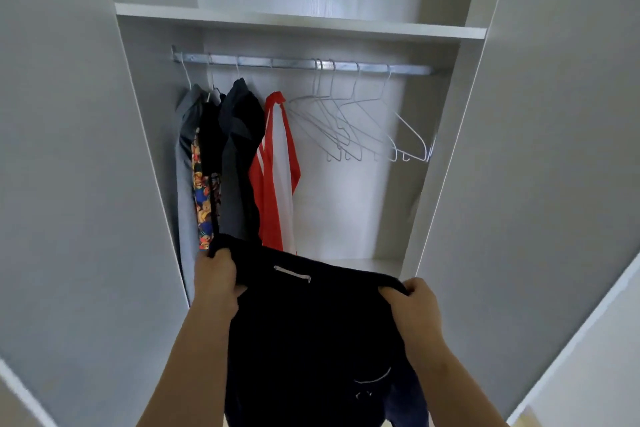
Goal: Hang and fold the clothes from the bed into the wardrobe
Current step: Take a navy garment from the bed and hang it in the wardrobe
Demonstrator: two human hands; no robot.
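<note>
I hold a dark navy garment (311,340) spread out in front of the open wardrobe (440,184). My left hand (216,276) grips its top left edge and my right hand (414,303) grips its top right edge. A white label (292,273) shows near the upper hem. On the metal rail (298,63) hang a grey garment (185,156), a patterned one (202,198), a dark one (239,149) and a red and white shirt (275,177). Several bare wire hangers (360,125) hang to the right of them. The bed is out of sight.
A white shelf (301,22) runs above the rail. The wardrobe's left door (69,184) and right door (536,166) stand open on either side of me. The wardrobe floor (360,263) shows behind the garment.
</note>
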